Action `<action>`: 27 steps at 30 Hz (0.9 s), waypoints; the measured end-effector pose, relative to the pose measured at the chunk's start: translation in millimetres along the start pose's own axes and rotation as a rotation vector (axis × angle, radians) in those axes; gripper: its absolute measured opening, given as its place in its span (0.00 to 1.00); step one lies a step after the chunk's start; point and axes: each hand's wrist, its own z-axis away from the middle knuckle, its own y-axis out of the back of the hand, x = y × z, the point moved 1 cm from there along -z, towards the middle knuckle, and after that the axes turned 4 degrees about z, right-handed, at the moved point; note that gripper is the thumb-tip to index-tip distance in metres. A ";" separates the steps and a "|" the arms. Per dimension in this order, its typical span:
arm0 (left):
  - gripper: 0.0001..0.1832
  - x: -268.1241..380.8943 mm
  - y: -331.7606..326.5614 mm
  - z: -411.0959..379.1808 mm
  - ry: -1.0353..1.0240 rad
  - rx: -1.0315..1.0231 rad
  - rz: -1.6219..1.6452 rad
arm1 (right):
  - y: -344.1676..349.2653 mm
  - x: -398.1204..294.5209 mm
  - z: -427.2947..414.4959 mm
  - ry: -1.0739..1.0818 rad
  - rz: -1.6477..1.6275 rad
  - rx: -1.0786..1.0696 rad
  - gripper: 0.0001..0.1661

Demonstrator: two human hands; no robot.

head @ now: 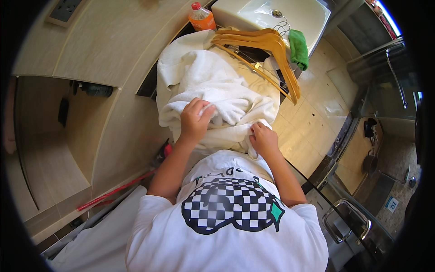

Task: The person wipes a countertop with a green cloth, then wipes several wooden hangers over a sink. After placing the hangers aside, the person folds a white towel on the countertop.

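A rumpled pile of white towelling cloth lies before me on a dark counter. My left hand pinches a fold of it between thumb and fingers, near the middle of the pile's near side. Lower and to the right, my right hand grips an edge of the white cloth, with a bit of fabric hanging below its fingers. Several wooden clothes hangers with metal hooks rest on the far right part of the pile, their hooks reaching over the washbasin's rim.
Behind the pile are a white washbasin, an orange drink bottle and a folded green cloth. A glass door with a metal handle stands at right. A recessed wall shelf is at left, above a red pole.
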 end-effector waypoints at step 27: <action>0.14 -9.0 57.8 7.4 0.201 0.265 0.509 | 132.0 -25.5 13.2 0.083 -1.628 -0.025 0.12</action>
